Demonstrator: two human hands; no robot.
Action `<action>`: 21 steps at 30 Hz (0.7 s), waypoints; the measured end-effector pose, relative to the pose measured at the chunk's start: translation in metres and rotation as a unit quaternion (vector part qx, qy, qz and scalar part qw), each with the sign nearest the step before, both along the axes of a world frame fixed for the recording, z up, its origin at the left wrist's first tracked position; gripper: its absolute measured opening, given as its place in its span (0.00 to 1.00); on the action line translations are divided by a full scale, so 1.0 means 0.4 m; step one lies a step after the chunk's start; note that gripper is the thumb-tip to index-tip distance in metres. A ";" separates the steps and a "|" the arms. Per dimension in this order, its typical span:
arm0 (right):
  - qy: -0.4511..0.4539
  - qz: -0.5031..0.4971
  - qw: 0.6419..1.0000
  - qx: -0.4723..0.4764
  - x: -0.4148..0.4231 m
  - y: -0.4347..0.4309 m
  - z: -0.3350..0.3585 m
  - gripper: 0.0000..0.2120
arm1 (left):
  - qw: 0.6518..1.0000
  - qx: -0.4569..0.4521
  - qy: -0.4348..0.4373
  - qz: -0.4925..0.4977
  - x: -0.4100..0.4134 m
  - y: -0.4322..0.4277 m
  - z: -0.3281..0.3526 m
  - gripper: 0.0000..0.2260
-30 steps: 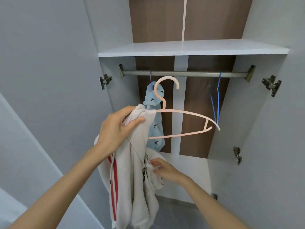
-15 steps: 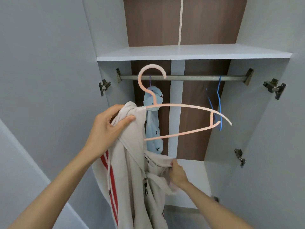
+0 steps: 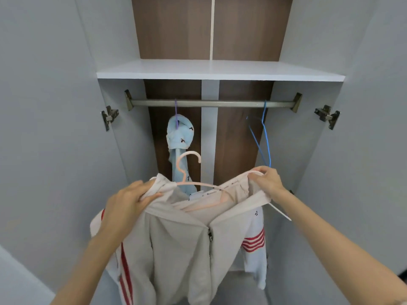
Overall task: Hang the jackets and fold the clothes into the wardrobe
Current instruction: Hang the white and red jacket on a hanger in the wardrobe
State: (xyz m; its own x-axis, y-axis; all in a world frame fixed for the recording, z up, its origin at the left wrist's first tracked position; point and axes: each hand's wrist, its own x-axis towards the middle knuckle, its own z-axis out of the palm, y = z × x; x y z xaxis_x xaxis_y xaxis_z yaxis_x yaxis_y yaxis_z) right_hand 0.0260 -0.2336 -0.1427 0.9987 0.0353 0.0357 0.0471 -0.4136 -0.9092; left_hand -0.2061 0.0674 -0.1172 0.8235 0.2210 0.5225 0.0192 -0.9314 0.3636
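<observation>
Cream fabric with red stripes fills the lower middle of the head view: this is the zip jacket [image 3: 182, 243], spread open between your two hands in front of the open wardrobe [image 3: 66, 106].

Your left hand [image 3: 130, 201], at centre left, has its fingers and thumb curled round the jacket's left shoulder and bunches the cloth there. Your right hand [image 3: 267, 180], at centre right and a little higher, pinches the right shoulder edge between thumb and fingers, apparently drawing it over the far end of the pink hanger [image 3: 193, 183]. You hold the shoulders wide apart like this, I judge, so the neck opening stays taut and the hanger arms can seat inside both shoulders.

The hanger lies inside the collar, and only its hook and part of one arm show above the fabric. The hook stands free, well below the rail [image 3: 211, 103]. A pale strip juts out beneath your right wrist; I cannot tell what it is.

On the rail hang a light blue printed garment [image 3: 179, 137], just behind the pink hook, and a bare blue wire hanger [image 3: 265, 137] above your right hand. The gap between them looks like the natural slot for this jacket.
</observation>
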 end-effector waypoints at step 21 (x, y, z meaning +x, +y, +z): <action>-0.129 0.183 0.973 -0.062 0.259 0.230 0.145 0.11 | 0.941 -0.323 -0.032 0.090 0.409 -0.168 0.051 0.15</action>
